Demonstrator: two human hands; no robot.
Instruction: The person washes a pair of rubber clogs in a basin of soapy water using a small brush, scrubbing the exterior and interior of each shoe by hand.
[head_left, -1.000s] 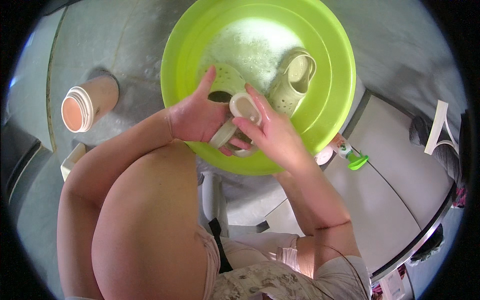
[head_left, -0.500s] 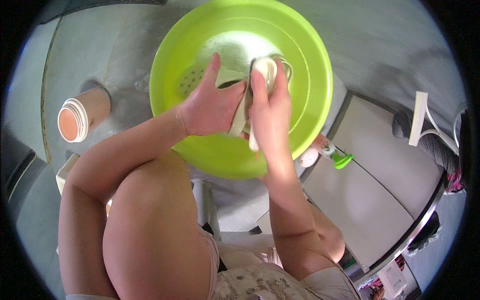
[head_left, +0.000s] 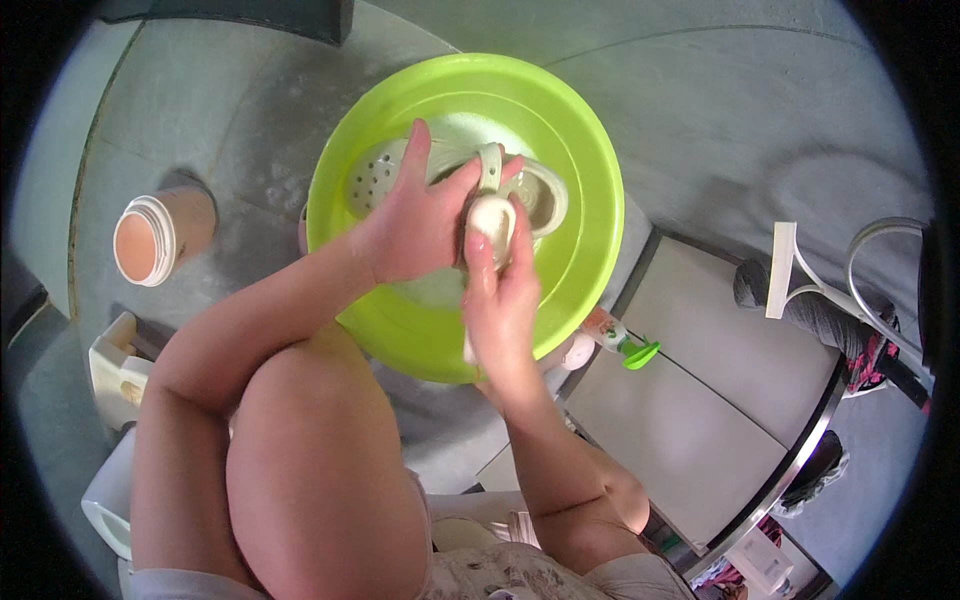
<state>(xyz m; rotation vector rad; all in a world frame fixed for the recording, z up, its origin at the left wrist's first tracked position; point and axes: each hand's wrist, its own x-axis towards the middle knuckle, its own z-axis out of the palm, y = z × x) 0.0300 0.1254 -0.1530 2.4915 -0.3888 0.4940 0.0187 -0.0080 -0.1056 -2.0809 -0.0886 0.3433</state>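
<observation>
both hands, left hand [head_left: 415, 225] and right hand [head_left: 500, 300], largely hide a pale shoe [head_left: 385, 175] over the green basin [head_left: 590, 240]

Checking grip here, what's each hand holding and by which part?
Left hand grips a pale clog shoe across its middle; right hand presses a pale brush against it.

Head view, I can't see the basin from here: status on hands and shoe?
Left hand gripping pale perforated clog over the green basin. Right hand pressing a white brush on it. Second clog in basin. Nothing in the way.
</observation>
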